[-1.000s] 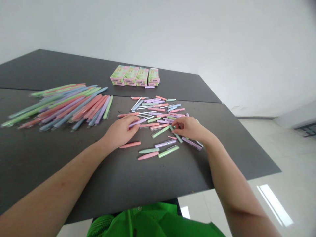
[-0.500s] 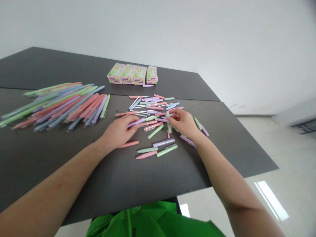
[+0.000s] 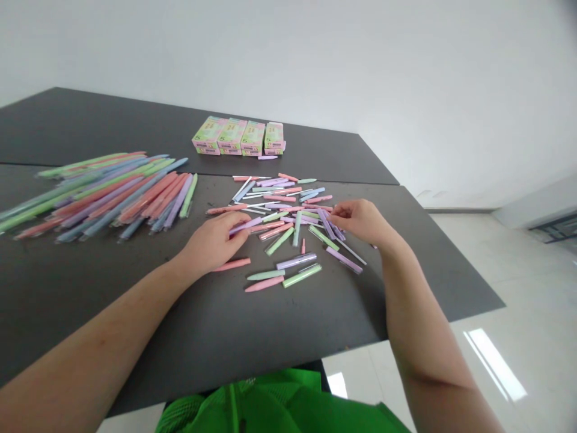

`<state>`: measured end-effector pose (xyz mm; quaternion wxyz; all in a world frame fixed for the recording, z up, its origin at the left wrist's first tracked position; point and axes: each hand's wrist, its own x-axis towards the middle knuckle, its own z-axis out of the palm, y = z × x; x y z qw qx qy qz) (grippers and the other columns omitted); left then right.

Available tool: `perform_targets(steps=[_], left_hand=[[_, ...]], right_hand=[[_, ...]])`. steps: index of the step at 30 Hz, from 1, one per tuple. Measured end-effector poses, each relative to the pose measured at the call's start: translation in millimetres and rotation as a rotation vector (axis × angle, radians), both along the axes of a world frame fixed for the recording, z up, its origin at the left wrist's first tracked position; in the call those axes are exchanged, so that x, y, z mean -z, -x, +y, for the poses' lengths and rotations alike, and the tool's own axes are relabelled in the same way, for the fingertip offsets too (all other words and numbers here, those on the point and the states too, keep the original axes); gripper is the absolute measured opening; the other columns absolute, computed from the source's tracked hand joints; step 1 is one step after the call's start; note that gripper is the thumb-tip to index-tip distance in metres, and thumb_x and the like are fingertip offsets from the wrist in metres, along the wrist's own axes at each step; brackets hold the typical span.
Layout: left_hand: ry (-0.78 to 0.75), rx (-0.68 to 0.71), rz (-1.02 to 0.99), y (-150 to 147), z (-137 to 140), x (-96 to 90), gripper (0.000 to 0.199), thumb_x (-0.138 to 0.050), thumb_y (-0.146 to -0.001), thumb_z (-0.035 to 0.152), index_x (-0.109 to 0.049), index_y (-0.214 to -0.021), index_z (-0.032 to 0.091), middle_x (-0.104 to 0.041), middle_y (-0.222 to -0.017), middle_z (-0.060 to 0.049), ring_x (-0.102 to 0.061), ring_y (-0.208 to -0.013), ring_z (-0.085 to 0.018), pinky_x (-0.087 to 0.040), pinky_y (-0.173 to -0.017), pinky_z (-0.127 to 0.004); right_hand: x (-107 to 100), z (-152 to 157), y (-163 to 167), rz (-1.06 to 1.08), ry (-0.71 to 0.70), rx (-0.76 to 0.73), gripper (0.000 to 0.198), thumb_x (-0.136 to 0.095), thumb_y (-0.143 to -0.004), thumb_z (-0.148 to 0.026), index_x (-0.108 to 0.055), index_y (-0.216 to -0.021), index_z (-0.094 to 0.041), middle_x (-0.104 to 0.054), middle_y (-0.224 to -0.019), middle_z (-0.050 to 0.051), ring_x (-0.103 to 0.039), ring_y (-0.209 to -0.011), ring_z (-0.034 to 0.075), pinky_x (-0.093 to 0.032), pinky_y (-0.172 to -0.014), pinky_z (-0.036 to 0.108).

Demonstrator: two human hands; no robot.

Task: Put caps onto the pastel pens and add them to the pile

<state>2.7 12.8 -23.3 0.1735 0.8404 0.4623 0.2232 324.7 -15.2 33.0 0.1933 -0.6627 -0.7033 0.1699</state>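
My left hand (image 3: 217,239) is closed on a slim purple pen barrel (image 3: 247,225), which points right from between thumb and fingers. My right hand (image 3: 360,221) has its fingers bent in a pinch at the right side of the pile. Its fingertips meet a purple pen part (image 3: 325,224); how firmly they grip it is partly hidden. Around both hands lie loose pen parts in pastel colours, some with clear ends, and thin white refills (image 3: 351,250). A pale green pen part (image 3: 296,228) lies between the hands.
On the left lies a heap of long pastel pens (image 3: 112,192) in clear sleeves. Several pink-and-green boxes (image 3: 231,137) stand in a row at the back of the dark table (image 3: 189,337). Nearer me are a violet part (image 3: 296,261) and a pink one (image 3: 264,284).
My right hand has let go of the pale green pen part, which now lies on the pile, and has moved right to purple parts. My left hand keeps its hold.
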Motion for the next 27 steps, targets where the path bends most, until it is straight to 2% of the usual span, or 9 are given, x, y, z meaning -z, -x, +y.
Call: perform_targets(steps=[4, 9, 14, 19, 22, 25, 27], left_hand=[[-0.003, -0.007, -0.005, 0.6, -0.8, 0.4, 0.035, -0.046, -0.087, 0.039, -0.065, -0.109, 0.020, -0.070, -0.110, -0.006, -0.062, -0.106, -0.026, -0.046, -0.091, -0.035], [0.006, 0.002, 0.009, -0.3, -0.9, -0.6, 0.034, -0.045, -0.088, 0.039, -0.065, -0.108, 0.020, -0.070, -0.108, -0.007, -0.064, -0.100, -0.025, -0.047, -0.087, -0.034], [-0.003, -0.001, 0.019, -0.8, -0.5, -0.8, 0.034, -0.046, -0.087, 0.039, -0.065, -0.107, 0.020, -0.070, -0.109, -0.006, -0.063, -0.101, -0.026, -0.047, -0.089, -0.034], [-0.009, 0.007, 0.005, -0.5, -1.1, -0.8, 0.035, -0.046, -0.087, 0.039, -0.065, -0.109, 0.020, -0.070, -0.109, -0.006, -0.064, -0.099, -0.025, -0.047, -0.088, -0.034], [0.003, 0.005, 0.009, -0.3, -1.3, -0.6, 0.035, -0.046, -0.087, 0.038, -0.065, -0.109, 0.019, -0.070, -0.109, -0.007, -0.064, -0.099, -0.026, -0.047, -0.086, -0.034], [-0.004, 0.009, 0.012, -0.3, -1.2, 0.0, 0.035, -0.045, -0.087, 0.038, -0.065, -0.108, 0.018, -0.070, -0.108, -0.008, -0.064, -0.100, -0.026, -0.047, -0.087, -0.035], [-0.013, 0.012, 0.009, -0.6, -1.3, 0.3, 0.035, -0.045, -0.088, 0.038, -0.065, -0.108, 0.017, -0.070, -0.107, -0.008, -0.063, -0.101, -0.026, -0.046, -0.087, -0.035]], right_hand=[[2.6, -2.9, 5.1, -0.154, 0.143, -0.146, 0.015, -0.068, -0.073, -0.034, -0.072, -0.069, -0.020, -0.068, -0.064, 0.001, -0.058, -0.059, 0.015, -0.037, -0.054, 0.025], [17.0, -1.1, 19.3, -0.331, 0.110, -0.183, 0.015, -0.069, -0.073, -0.035, -0.071, -0.070, -0.021, -0.067, -0.066, 0.002, -0.055, -0.059, 0.016, -0.033, -0.054, 0.027], [22.5, 0.2, 28.7, -0.284, 0.031, -0.141, 0.018, -0.065, -0.077, -0.036, -0.071, -0.071, -0.020, -0.065, -0.064, 0.003, -0.054, -0.060, 0.016, -0.032, -0.055, 0.026], [16.9, 0.0, 36.1, -0.123, -0.042, -0.078, 0.023, -0.059, -0.084, -0.036, -0.072, -0.079, -0.018, -0.067, -0.069, 0.003, -0.055, -0.060, 0.014, -0.035, -0.058, 0.025], [14.1, -3.3, 45.1, -0.095, -0.093, -0.058, 0.019, -0.057, -0.085, -0.031, -0.070, -0.083, -0.017, -0.067, -0.069, 0.002, -0.055, -0.059, 0.013, -0.035, -0.059, 0.024], [16.3, -7.2, 56.3, -0.118, -0.049, -0.123, 0.015, -0.060, -0.083, -0.031, -0.066, -0.084, -0.018, -0.068, -0.068, 0.001, -0.057, -0.060, 0.013, -0.036, -0.060, 0.024], [20.6, -8.6, 63.3, -0.180, -0.002, -0.131, 0.019, -0.061, -0.083, -0.037, -0.066, -0.084, -0.019, -0.068, -0.069, 0.002, -0.058, -0.063, 0.015, -0.036, -0.060, 0.026]])
